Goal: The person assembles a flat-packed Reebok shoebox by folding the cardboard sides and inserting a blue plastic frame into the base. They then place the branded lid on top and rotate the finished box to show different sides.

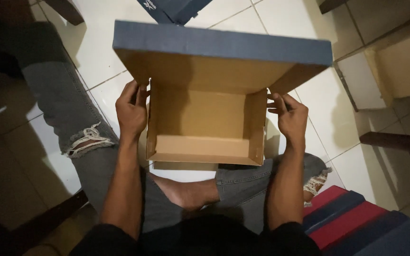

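White tile floor [100, 52], dim light. Cardboard box [205, 123] at centre over crossed legs, lid up at 12 o'clock, inside empty. Left hand [131, 111] grips 9 o'clock wall, right hand [290, 116] grips 3 o'clock wall. Box formed; nothing packed yet.

Single head view, looking steeply down, close over lap and tiled floor [96, 42].
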